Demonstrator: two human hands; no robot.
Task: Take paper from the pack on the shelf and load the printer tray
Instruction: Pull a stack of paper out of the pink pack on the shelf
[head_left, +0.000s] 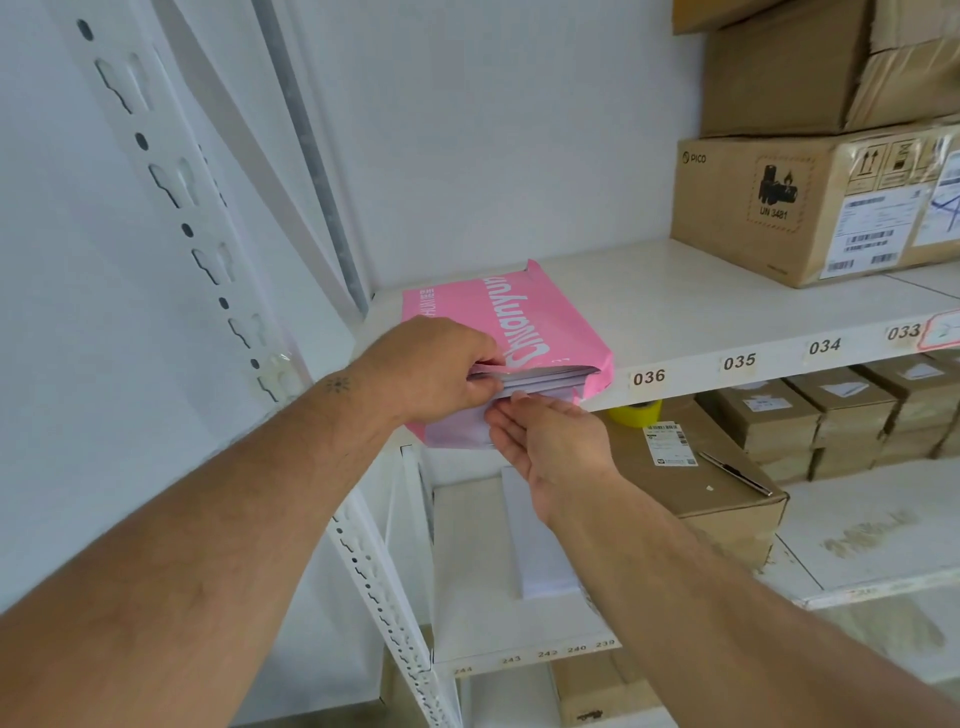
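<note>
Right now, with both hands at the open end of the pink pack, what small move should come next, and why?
Probably draw a sheaf of sheets straight out toward the body. The left hand already pinches the top of the white stack at the torn mouth of the pink pack, the right hand is open just beneath to support it, and the pack overhangs the shelf edge.

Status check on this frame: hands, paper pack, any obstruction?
Left hand gripping the pink pack's open end. Right hand open, palm up under the white sheets. Nothing in the way.
</note>
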